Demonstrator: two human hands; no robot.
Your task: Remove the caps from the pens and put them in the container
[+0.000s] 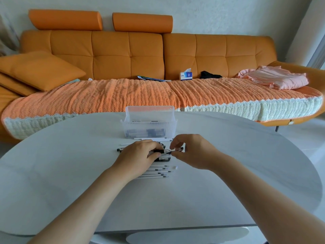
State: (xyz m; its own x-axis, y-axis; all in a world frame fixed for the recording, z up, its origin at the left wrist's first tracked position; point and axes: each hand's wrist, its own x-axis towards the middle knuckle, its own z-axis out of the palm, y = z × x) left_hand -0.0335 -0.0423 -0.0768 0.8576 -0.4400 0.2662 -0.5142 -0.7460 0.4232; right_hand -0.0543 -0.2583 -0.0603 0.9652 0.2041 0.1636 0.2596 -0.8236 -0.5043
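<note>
On the grey table [70,182] lies a row of white pens [156,171] with dark tips, partly hidden under my hands. My left hand [139,155] grips the body of one pen [161,151] just above the row. My right hand [190,150] pinches that pen's black cap [177,149] at its right end. Behind my hands stands a clear plastic container [149,123] with several dark items at its bottom. A single white pen [153,138] lies against the container's front.
An orange sofa [123,55] with a knitted cover runs along the far side of the table. On it lie a tissue box [185,75], pink clothes [274,78] and cushions [35,71]. A small white piece [175,167] lies on the table right of the pens.
</note>
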